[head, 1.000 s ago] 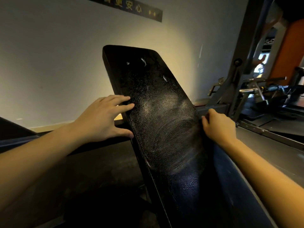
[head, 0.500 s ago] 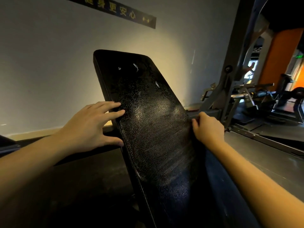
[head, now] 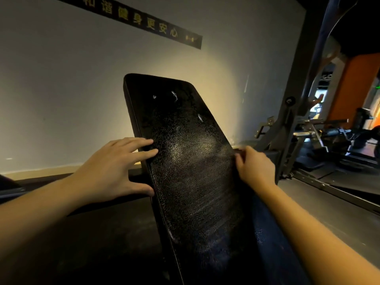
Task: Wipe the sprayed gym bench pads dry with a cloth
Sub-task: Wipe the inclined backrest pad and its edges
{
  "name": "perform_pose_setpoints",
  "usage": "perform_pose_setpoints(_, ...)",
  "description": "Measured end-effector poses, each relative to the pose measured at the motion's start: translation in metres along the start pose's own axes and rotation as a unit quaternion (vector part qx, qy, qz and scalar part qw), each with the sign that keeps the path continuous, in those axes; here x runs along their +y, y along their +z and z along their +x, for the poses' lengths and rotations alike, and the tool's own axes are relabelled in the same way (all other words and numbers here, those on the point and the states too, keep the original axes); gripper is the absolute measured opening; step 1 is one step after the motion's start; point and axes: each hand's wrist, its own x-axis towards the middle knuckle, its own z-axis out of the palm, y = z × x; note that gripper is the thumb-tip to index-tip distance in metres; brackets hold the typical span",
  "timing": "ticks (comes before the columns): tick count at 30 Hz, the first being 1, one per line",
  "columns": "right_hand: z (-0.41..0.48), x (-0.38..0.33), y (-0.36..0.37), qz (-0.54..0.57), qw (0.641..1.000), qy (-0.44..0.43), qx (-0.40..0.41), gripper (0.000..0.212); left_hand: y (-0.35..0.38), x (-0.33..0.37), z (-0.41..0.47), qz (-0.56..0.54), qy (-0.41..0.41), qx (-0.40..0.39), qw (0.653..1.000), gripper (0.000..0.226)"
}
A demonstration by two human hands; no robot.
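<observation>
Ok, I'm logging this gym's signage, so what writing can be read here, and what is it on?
"和谐健身更安心": yellow characters on the dark strip sign high on the wall; its left end is cut off by the frame.
Small marks at that strip's right end: too small to read.
Green lit sign far right: too blurred to read.
Bench pad: no text visible.
</observation>
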Motion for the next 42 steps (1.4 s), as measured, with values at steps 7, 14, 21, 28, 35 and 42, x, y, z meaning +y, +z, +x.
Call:
perform_pose_setpoints(7, -0.072, -0.12, -0.009, 0.132, 0.968, -0.215, -0.002, 0.019, 0.0, -0.001, 0.0, -0.007, 0.005, 0.012, 1.0, 0.102)
perform_pose_setpoints(14, -0.026, -0.04, 0.001, 0.031, 0.99, -0.14, 0.015, 0.026, 0.002, -0.001, 0.001, 0.0, 0.011, 0.018, 1.0, 0.102)
perform_pose_setpoints(21, -0.001, -0.064, 0.007, 0.038, 0.998, -0.053, 0.019, 0.02, -0.001, 0.001, 0.003, -0.011, 0.004, 0.015, 1.0, 0.103)
perform_pose_setpoints(28, -0.085, -0.111, -0.014, 0.128, 0.916, -0.38, 0.018, 0.021, -0.002, 0.0, 0.002, 0.002, 0.011, 0.011, 1.0, 0.103)
perform_pose_setpoints(35, 0.043, -0.002, 0.018, -0.026, 0.999, 0.022, 0.031, 0.029, 0.003, -0.001, 0.003, -0.016, 0.007, 0.017, 1.0, 0.103)
perform_pose_setpoints(42, -0.032, -0.118, -0.002, 0.118, 0.964, -0.237, 0.006, 0.023, 0.002, -0.002, 0.002, -0.022, -0.002, 0.009, 1.0, 0.103)
